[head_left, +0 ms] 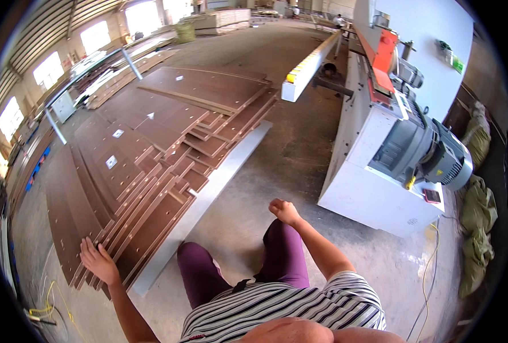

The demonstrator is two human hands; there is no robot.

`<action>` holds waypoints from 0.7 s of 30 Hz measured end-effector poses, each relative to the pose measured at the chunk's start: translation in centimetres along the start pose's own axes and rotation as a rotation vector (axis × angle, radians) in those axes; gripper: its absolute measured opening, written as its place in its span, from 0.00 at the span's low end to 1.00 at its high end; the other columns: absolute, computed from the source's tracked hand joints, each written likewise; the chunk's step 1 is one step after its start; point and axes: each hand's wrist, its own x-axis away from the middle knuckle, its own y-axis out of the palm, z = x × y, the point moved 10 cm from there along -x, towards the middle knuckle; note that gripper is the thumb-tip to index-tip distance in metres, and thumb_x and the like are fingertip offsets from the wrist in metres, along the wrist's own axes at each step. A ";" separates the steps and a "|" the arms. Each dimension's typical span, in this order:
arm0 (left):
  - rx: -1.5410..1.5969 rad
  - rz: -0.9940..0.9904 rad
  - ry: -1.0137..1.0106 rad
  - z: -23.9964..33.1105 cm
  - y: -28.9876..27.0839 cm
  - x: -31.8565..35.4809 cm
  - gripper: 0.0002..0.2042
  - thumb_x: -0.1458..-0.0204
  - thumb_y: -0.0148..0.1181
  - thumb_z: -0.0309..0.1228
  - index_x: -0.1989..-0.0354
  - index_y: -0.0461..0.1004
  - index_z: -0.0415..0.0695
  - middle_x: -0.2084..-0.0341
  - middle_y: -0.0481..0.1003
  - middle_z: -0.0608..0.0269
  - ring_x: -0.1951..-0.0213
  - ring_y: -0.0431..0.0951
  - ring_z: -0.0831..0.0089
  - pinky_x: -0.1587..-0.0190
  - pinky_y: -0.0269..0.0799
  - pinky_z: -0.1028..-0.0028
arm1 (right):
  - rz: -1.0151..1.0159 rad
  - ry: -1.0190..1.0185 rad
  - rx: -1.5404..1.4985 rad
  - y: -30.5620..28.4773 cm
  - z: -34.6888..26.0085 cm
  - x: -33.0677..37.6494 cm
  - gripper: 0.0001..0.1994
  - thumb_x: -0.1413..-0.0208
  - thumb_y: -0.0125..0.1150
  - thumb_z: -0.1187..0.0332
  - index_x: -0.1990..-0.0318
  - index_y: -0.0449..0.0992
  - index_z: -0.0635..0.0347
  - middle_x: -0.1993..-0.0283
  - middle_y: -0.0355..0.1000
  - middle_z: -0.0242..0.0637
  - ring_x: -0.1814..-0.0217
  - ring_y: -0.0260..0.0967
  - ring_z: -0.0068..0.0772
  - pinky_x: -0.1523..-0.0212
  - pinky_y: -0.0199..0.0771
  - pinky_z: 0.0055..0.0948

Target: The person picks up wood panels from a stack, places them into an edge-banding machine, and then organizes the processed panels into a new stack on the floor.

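Observation:
My left hand point(98, 261) lies with its fingers stretched out on the near corner of a stack of brown panels point(71, 206). The panels are dark brown boards with small pale dots, piled unevenly in many lengths, so that their ends step out along the right side. Above my right knee hangs my right hand point(286, 212), its fingers curled in and nothing visible in them. It touches neither the panels nor the machine to its right.
A white machine point(374, 188) with a grey motor point(411, 143) and an orange guard point(385, 51) stands on my right. A phone-like device point(432, 196) sits on it. A long white beam point(311, 66) juts out ahead. Green sacks point(478, 208) and a yellow cable point(427, 268) lie far right.

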 end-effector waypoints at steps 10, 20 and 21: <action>0.042 0.068 -0.023 0.0 0.4 0.9 0.18 0.36 0.46 0.34 0.40 0.64 0.40 0.44 0.67 0.53 0.41 0.66 0.56 0.37 0.59 0.53 | -0.099 0.199 0.237 2.5 4.2 3.3 0.19 0.46 0.52 0.48 0.56 0.79 0.49 0.54 0.76 0.42 0.49 0.72 0.47 0.47 0.71 0.40; 0.075 0.091 -0.064 0.6 -0.1 0.7 0.18 0.41 0.53 0.30 0.43 0.65 0.39 0.46 0.69 0.51 0.41 0.66 0.52 0.36 0.55 0.51 | 0.005 0.146 0.218 2.4 4.9 3.0 0.16 0.46 0.55 0.52 0.60 0.80 0.52 0.58 0.77 0.44 0.54 0.74 0.48 0.53 0.73 0.42; 0.071 0.073 -0.078 0.3 0.2 0.6 0.18 0.40 0.54 0.31 0.44 0.66 0.39 0.46 0.69 0.50 0.41 0.66 0.52 0.36 0.55 0.51 | 0.010 0.110 0.216 2.5 5.1 2.7 0.16 0.46 0.55 0.53 0.59 0.80 0.52 0.58 0.77 0.44 0.54 0.74 0.48 0.53 0.73 0.41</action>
